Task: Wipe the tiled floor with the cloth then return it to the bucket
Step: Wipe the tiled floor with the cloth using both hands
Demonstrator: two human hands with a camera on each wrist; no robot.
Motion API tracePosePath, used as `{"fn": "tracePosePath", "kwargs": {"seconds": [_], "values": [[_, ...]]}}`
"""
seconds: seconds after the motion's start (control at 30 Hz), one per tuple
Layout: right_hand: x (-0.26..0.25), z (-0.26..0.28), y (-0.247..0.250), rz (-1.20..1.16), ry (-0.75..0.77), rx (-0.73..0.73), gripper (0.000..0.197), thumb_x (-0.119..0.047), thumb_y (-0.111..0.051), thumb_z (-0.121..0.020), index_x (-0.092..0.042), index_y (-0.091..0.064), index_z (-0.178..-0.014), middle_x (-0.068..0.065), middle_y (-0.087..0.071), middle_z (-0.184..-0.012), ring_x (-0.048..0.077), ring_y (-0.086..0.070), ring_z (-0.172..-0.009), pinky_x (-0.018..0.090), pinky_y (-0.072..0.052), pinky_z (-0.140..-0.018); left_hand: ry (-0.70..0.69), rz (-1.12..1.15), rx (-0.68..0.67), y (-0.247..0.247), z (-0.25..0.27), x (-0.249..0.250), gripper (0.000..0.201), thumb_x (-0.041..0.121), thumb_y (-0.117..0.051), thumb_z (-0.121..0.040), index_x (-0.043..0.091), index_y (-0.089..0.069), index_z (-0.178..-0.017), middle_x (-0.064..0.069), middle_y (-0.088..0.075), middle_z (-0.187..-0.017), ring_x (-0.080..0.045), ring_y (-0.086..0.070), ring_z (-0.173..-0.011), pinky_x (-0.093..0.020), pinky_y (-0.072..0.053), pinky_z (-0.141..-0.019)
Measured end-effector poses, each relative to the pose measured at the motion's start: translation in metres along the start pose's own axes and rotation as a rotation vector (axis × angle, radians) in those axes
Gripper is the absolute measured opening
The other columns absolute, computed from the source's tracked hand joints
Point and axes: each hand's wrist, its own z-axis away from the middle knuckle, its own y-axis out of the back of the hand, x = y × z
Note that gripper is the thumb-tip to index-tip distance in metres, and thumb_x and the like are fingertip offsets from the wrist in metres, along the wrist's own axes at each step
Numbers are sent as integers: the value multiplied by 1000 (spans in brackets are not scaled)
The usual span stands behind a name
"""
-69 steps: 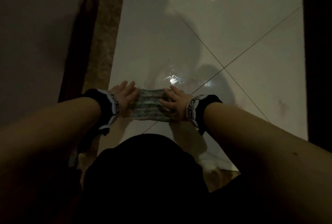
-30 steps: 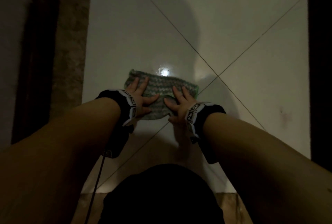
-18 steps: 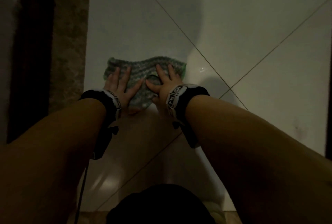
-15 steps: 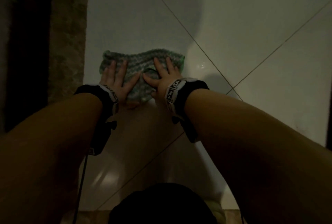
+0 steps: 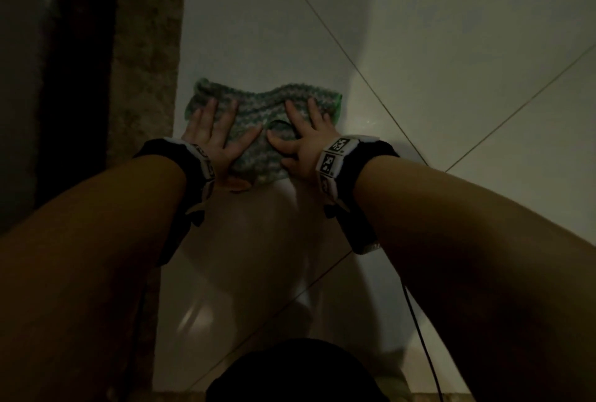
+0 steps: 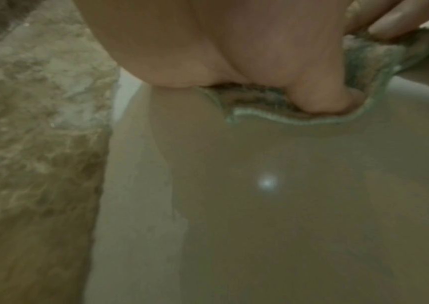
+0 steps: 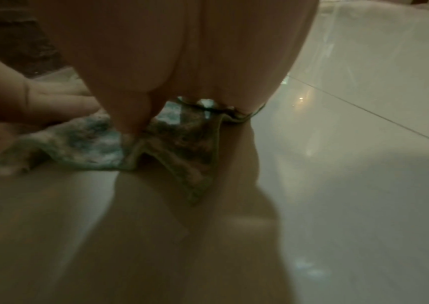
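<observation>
A green-and-white knitted cloth (image 5: 258,111) lies spread flat on the glossy white tiled floor (image 5: 435,46). My left hand (image 5: 214,135) presses its left half with straight, spread fingers. My right hand (image 5: 304,134) presses its right half the same way, thumbs almost meeting in the middle. In the left wrist view the palm (image 6: 208,41) bears down on the cloth's near hem (image 6: 273,117). The right wrist view has the cloth (image 7: 99,144) bunched under my right palm (image 7: 182,51), with the left hand's fingers (image 7: 60,102) beside it. No bucket is in view.
A speckled brown stone strip (image 5: 145,79) borders the tiles on the left, with a dark band (image 5: 74,79) beyond it. Thin grout lines (image 5: 361,76) cross on the right. Black wrist straps and a cable (image 5: 419,337) hang from my arms. My dark-clothed knee (image 5: 290,372) is at the bottom.
Both hands have pushed the cloth forward and to the left across the tile, from beside the grout crossing to the edge of the stone strip. The fingers stayed flat on it.
</observation>
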Motion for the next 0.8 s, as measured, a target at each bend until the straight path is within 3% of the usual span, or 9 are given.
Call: {"fn": "tracePosePath", "kwargs": {"seconds": [0.1,0.27,0.4,0.5,0.6,0.7,0.8], "values": [[2,-3,-1,2,-2,-12,58,-40,-40,-97,-51,-8,-144,2,27,-156,41,28,-139,51,7,-116,1,-13,12,-2,0,0,106,80,-45,-74,40,38,-127,-12,38,-153,-43,27,-142,-53,8,-118],[-3,-13,-21,53,-97,-24,101,-42,-68,-79,-58,13,-137,-3,36,-152,41,30,-139,58,2,-116,15,-55,25,-3,1,2,108,82,-42,-73,38,38,-131,-12,41,-151,-42,30,-141,-52,10,-118],[-15,-2,-31,107,-95,0,107,-40,-71,-77,-55,16,-138,0,37,-152,40,31,-139,55,6,-116,23,-42,72,-14,8,3,105,83,-40,-73,38,40,-126,-10,43,-149,-43,27,-142,-52,9,-118],[-25,10,-49,155,-90,-13,113,-39,-73,-75,-55,20,-136,0,40,-150,40,33,-137,55,8,-114,29,-44,38,-31,23,9,112,83,-43,-71,36,38,-133,-7,49,-143,-43,27,-142,-53,9,-118],[-39,27,-61,173,-58,-26,104,-44,-66,-81,-52,19,-139,3,39,-150,40,33,-137,55,10,-114,36,-24,11,-49,39,15,113,84,-42,-71,38,29,-145,-5,55,-133,-43,29,-141,-52,11,-118],[-52,45,-68,160,-28,-29,83,-48,-49,-91,-48,15,-143,4,38,-151,40,33,-138,53,10,-115,46,-15,-8,-61,52,23,112,83,-42,-72,37,27,-146,-11,44,-149,-43,29,-141,-52,12,-117],[-65,58,-78,182,-33,-42,81,-54,-45,-91,-47,15,-144,4,37,-152,40,32,-138,54,10,-115,58,-30,-26,-74,64,31,113,84,-42,-72,37,28,-146,-13,41,-151,-43,29,-141,-53,12,-117]]}}
